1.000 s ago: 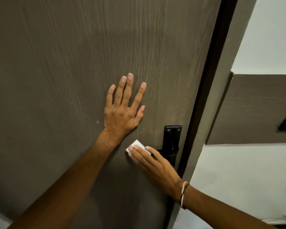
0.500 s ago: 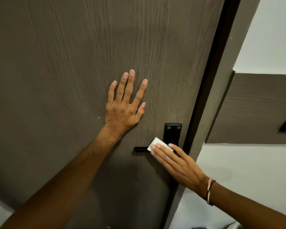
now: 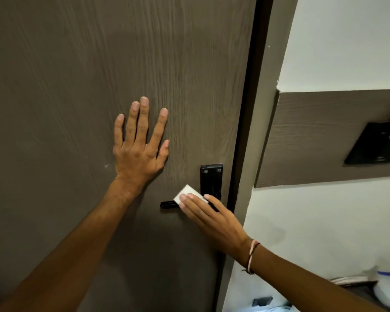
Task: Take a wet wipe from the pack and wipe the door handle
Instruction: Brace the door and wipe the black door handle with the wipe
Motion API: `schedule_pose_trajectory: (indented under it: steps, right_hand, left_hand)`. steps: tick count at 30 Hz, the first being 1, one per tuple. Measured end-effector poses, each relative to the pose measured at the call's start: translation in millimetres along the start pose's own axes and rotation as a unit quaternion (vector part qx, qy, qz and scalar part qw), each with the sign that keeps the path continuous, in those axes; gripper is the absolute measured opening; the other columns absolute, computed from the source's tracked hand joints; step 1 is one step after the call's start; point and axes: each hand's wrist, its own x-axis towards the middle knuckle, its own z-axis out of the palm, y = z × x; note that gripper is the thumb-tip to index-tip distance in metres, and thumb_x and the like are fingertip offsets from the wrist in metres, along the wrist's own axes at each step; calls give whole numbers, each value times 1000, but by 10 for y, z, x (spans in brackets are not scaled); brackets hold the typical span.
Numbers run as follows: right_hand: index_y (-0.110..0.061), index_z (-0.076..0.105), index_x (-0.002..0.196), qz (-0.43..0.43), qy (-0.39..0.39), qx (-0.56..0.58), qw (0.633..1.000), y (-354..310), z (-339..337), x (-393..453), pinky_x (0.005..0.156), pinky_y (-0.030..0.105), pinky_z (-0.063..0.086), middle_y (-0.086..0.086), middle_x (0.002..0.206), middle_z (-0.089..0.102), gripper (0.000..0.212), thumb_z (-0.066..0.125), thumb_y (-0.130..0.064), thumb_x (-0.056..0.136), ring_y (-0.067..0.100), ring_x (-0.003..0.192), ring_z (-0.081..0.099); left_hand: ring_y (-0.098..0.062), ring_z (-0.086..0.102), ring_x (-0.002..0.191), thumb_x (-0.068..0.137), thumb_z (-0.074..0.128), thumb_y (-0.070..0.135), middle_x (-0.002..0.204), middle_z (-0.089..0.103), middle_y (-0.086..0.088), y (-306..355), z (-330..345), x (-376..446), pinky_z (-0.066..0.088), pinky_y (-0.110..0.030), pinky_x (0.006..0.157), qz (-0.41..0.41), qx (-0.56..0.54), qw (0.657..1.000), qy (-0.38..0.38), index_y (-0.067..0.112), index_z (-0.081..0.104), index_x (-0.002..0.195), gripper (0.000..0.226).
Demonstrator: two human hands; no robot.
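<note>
Grey-brown wood-grain door (image 3: pixel 77 86) fills the view. Left hand (image 3: pixel 140 154) lies flat and empty against it, likely steadying it, while right hand (image 3: pixel 212 215) presses a folded white wet wipe (image 3: pixel 189 194) onto the black lever door handle (image 3: pixel 168 204) beneath its fingers.

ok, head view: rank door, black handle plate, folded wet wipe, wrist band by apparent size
1. door, by far the largest
2. black handle plate and folded wet wipe: look alike, both partly covered by the right hand, so unranked
3. wrist band, thinnest
</note>
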Motion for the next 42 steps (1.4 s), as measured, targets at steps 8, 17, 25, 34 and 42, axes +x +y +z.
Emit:
schedule_pose_trajectory:
  steps: [8, 17, 25, 34, 42]
  right_hand:
    - [-10, 16, 160, 102, -6, 39, 994, 131, 235, -505, 125, 44, 11, 12, 161, 27, 82, 55, -43, 96, 30, 154, 8]
    - [-5, 9, 159, 50, 36, 20, 998, -96, 331, -243, 128, 46, -2, 14, 158, 32, 85, 55, -44, 98, 33, 153, 11]
    - [-6, 5, 160, 113, -8, 32, 993, 93, 378, -602, 129, 43, -6, 15, 162, 23, 95, 61, -46, 94, 30, 157, -4]
    - [-7, 3, 160, 28, -42, -31, 998, -97, 256, -342, 128, 45, 3, 16, 170, -10, 117, 82, -24, 75, 34, 156, -7]
    - [-4, 18, 159, -2, 60, -63, 996, -480, 45, 361, 127, 45, 15, 20, 166, 19, 80, 61, -8, 92, 35, 155, 13]
  left_hand:
    - [-25, -7, 161, 109, 35, 43, 162, 35, -28, 18, -13, 16, 5, -49, 131, 1, 3, 1000, -3, 19, 17, 166, 64]
    - [-26, -4, 160, 108, 32, 43, 159, 38, -28, -5, -4, 19, 7, -49, 130, 4, 25, 1000, 11, 17, 20, 164, 63]
    - [-26, -2, 161, 108, 30, 43, 161, 33, -25, 16, 41, 11, 8, -49, 130, 5, 24, 1000, 17, 18, 19, 165, 63]
    - [-24, -4, 160, 107, 34, 42, 157, 41, -27, 30, 39, 14, 7, -48, 131, -8, 11, 1000, 24, 18, 20, 164, 63]
    - [-25, -4, 161, 108, 36, 45, 162, 29, -21, 10, 54, 6, 5, -47, 131, 2, 7, 1000, 17, 22, 17, 165, 65]
